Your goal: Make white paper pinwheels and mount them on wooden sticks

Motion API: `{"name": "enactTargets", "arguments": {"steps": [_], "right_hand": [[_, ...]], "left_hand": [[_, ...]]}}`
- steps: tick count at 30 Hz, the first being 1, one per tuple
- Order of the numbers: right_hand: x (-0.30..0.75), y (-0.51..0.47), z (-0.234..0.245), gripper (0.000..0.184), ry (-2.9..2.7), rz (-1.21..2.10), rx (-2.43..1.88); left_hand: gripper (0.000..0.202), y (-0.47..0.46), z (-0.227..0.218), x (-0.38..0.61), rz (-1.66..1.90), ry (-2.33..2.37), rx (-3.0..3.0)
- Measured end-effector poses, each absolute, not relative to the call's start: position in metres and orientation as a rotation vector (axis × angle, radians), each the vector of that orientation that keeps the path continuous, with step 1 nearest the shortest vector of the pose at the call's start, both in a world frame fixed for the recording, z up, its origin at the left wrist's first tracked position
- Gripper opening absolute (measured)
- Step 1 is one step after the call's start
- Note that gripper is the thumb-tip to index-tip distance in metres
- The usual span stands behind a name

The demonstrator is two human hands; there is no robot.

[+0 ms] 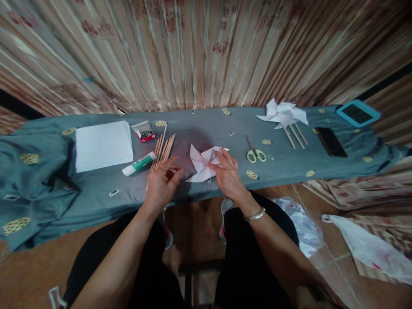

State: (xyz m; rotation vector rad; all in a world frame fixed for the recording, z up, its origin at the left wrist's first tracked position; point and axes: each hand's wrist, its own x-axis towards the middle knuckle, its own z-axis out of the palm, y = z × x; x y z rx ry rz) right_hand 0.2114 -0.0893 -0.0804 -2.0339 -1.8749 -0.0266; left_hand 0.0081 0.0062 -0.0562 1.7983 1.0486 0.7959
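A white folded paper pinwheel (202, 163) lies on the grey-blue cloth of the table (96, 189) in front of me. My right hand (228, 174) rests on its right side, fingers stretched over the folds and pressing it down. My left hand (161, 182) hovers just left of the pinwheel, fingers loosely curled and apart, holding nothing that shows. Its fingertips are beside a bundle of wooden sticks (162, 150).
A stack of white paper (103, 145), a glue tube (139, 163) and a small box of pins (145, 131) lie at the left. Green scissors (255, 152), finished pinwheels on sticks (285, 116), a black phone (331, 142) and a blue-framed device (358, 113) are to the right.
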Motion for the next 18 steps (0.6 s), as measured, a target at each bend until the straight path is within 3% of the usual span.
{"name": "enactTargets", "arguments": {"steps": [18], "right_hand": [[0.207, -0.085, -0.092, 0.038, -1.813, 0.012, -1.978]], "left_hand": [[0.046, 0.003, -0.053, 0.007, 0.792, 1.044, 1.802]]}}
